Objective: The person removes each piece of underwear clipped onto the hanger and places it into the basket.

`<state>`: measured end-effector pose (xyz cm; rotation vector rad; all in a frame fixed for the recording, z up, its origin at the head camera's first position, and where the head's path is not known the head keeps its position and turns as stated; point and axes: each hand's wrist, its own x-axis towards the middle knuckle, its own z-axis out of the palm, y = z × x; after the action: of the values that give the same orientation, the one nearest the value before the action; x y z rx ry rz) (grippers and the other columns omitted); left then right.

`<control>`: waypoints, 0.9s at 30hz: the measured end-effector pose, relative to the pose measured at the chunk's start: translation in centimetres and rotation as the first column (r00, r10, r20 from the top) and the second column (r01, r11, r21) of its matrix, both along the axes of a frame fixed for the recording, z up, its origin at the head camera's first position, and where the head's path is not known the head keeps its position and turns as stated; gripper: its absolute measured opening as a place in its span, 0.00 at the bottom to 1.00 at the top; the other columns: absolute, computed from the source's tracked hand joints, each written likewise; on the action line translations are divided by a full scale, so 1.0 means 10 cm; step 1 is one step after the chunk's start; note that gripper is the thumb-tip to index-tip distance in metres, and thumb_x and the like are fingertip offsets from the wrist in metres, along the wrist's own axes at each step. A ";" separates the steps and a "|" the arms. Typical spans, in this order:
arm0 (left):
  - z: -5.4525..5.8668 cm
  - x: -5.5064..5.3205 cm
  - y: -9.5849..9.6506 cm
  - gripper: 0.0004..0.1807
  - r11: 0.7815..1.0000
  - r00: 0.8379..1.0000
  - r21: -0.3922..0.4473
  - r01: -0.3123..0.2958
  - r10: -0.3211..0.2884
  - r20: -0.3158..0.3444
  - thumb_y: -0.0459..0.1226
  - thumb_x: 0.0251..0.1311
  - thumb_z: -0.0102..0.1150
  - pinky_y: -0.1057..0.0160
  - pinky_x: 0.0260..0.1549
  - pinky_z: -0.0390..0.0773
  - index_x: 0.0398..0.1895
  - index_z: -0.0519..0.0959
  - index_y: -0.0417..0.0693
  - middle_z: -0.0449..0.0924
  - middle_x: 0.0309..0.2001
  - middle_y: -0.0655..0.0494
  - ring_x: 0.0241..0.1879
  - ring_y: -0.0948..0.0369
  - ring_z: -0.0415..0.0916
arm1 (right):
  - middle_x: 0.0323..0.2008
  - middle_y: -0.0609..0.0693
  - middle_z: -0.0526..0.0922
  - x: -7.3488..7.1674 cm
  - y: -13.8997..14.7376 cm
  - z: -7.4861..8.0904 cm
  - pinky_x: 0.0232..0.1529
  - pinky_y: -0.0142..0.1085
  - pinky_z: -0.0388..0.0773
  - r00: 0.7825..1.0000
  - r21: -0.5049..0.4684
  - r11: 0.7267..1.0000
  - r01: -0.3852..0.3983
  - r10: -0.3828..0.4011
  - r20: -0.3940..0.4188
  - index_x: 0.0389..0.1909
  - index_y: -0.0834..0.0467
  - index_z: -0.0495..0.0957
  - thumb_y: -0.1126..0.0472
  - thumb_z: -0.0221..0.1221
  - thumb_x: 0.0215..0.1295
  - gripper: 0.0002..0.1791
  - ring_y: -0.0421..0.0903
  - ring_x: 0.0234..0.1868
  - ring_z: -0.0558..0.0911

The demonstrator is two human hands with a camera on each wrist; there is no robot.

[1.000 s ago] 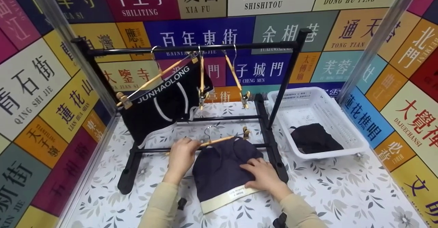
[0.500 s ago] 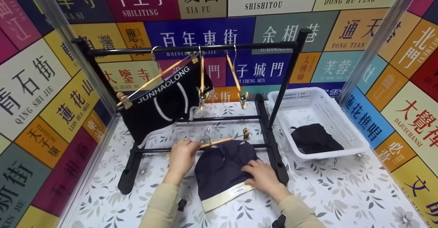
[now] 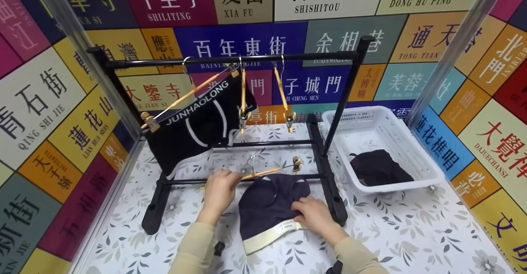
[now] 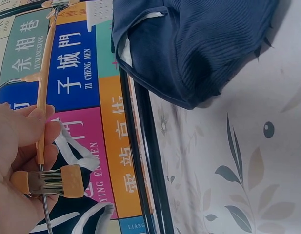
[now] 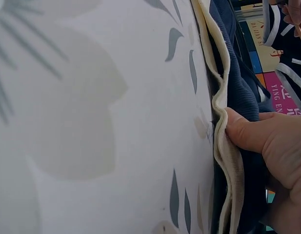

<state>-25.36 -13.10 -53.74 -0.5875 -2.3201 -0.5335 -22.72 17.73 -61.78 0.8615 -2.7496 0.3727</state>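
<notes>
Dark navy ribbed briefs [image 3: 263, 208] with a cream waistband lie just in front of the rack's lower bar, waistband nearest me. Their leg openings face the rack. My right hand [image 3: 316, 216] pinches the waistband side, the thumb [image 5: 245, 129] pressed on the cream band in the right wrist view. My left hand [image 3: 221, 189] holds a wooden clip hanger [image 4: 44, 92] by its bar, beside a metal-and-wood clip [image 4: 50, 183]. The hanger's far clip [image 3: 296, 163] stands apart from the briefs. The fingers under the briefs are hidden.
A black rack [image 3: 288, 56] carries black boxer briefs [image 3: 197, 121] on a hanger, and bare hangers, including one hanger [image 3: 280, 89] on the right. A white basket [image 3: 428, 175] at right contains a dark garment [image 3: 381, 168]. Printed panels surround the floral-covered table [image 3: 411, 233].
The briefs have slid toward me, their far edge dropping away from the hanger. My right hand has gathered their side more tightly. The left hand has barely moved.
</notes>
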 end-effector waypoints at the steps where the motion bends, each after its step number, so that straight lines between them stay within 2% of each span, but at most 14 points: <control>1: -0.01 0.00 0.00 0.02 1.000 1.000 -0.001 0.001 -0.001 -0.003 0.36 0.57 0.67 0.50 0.25 0.73 0.34 0.85 0.51 0.80 0.27 0.55 0.29 0.51 0.77 | 0.32 0.45 0.79 0.00 0.00 0.00 0.34 0.47 0.75 1.000 0.001 1.000 0.001 -0.001 -0.001 0.35 0.49 0.81 0.54 0.72 0.48 0.13 0.50 0.35 0.79; 4: -0.02 0.00 -0.02 0.03 1.000 1.000 -0.004 0.003 -0.003 -0.010 0.35 0.57 0.67 0.50 0.25 0.72 0.34 0.85 0.51 0.80 0.27 0.55 0.28 0.51 0.76 | 0.31 0.45 0.80 0.01 0.00 0.01 0.34 0.46 0.75 1.000 -0.025 1.000 0.013 -0.013 0.006 0.34 0.49 0.81 0.54 0.72 0.49 0.12 0.50 0.34 0.80; 7: -0.04 0.00 -0.03 0.03 1.000 1.000 -0.001 0.008 -0.008 -0.014 0.34 0.56 0.68 0.50 0.25 0.72 0.33 0.85 0.50 0.80 0.26 0.54 0.27 0.51 0.76 | 0.32 0.45 0.80 0.00 0.01 0.04 0.34 0.46 0.76 0.998 -0.096 0.994 0.048 -0.045 0.033 0.35 0.50 0.81 0.56 0.71 0.51 0.11 0.50 0.34 0.80; 11: -0.04 0.00 -0.06 0.03 1.000 1.000 0.008 0.010 -0.010 -0.005 0.33 0.56 0.68 0.50 0.26 0.73 0.33 0.85 0.49 0.80 0.27 0.54 0.27 0.50 0.77 | 0.33 0.45 0.80 -0.06 0.04 0.12 0.38 0.46 0.77 0.986 -0.220 0.965 0.145 -0.122 0.116 0.35 0.49 0.81 0.58 0.70 0.54 0.09 0.49 0.36 0.81; 15: -0.03 0.01 -0.08 0.05 1.000 1.000 0.017 0.007 -0.007 0.017 0.32 0.55 0.68 0.50 0.29 0.74 0.34 0.85 0.49 0.81 0.27 0.54 0.28 0.51 0.76 | 0.35 0.45 0.83 -0.13 0.10 0.23 0.42 0.47 0.77 0.963 -0.348 0.904 0.247 -0.189 0.192 0.34 0.48 0.80 0.62 0.69 0.55 0.09 0.50 0.38 0.83; 19: -0.03 0.05 -0.10 0.05 1.000 1.000 0.021 -0.003 0.003 0.026 0.31 0.55 0.68 0.50 0.29 0.74 0.34 0.85 0.49 0.80 0.27 0.53 0.29 0.51 0.77 | 0.35 0.48 0.84 -0.21 0.17 0.33 0.45 0.49 0.76 0.954 -0.481 0.829 0.285 -0.201 0.221 0.33 0.52 0.80 0.67 0.68 0.54 0.09 0.51 0.39 0.82; 22: -0.03 0.07 -0.12 0.04 1.000 1.000 0.020 -0.009 0.009 0.029 0.32 0.56 0.68 0.50 0.29 0.74 0.34 0.85 0.49 0.80 0.27 0.53 0.29 0.51 0.77 | 0.34 0.50 0.84 -0.25 0.22 0.40 0.46 0.48 0.75 0.946 -0.566 0.762 0.315 -0.203 0.254 0.34 0.56 0.81 0.69 0.67 0.54 0.09 0.51 0.38 0.81; 25: -0.04 0.08 -0.13 0.03 1.000 1.000 0.020 -0.007 0.006 0.023 0.33 0.56 0.68 0.50 0.28 0.74 0.33 0.85 0.49 0.80 0.27 0.54 0.29 0.51 0.77 | 0.33 0.51 0.83 -0.27 0.28 0.48 0.44 0.46 0.74 0.935 -0.620 0.702 0.351 -0.222 0.277 0.36 0.58 0.81 0.71 0.65 0.55 0.09 0.50 0.36 0.80; 27: -0.06 0.09 -0.13 0.02 1.000 1.000 0.022 -0.004 0.004 0.018 0.33 0.56 0.69 0.49 0.27 0.73 0.32 0.85 0.49 0.80 0.26 0.54 0.28 0.51 0.77 | 0.32 0.52 0.83 -0.28 0.33 0.54 0.42 0.45 0.74 0.931 -0.641 0.676 0.363 -0.236 0.278 0.37 0.59 0.81 0.71 0.64 0.55 0.09 0.50 0.35 0.79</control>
<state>-24.51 -14.44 -54.32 -0.5696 -2.3285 -0.5634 -25.51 21.02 -56.36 0.1705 -2.4868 1.3387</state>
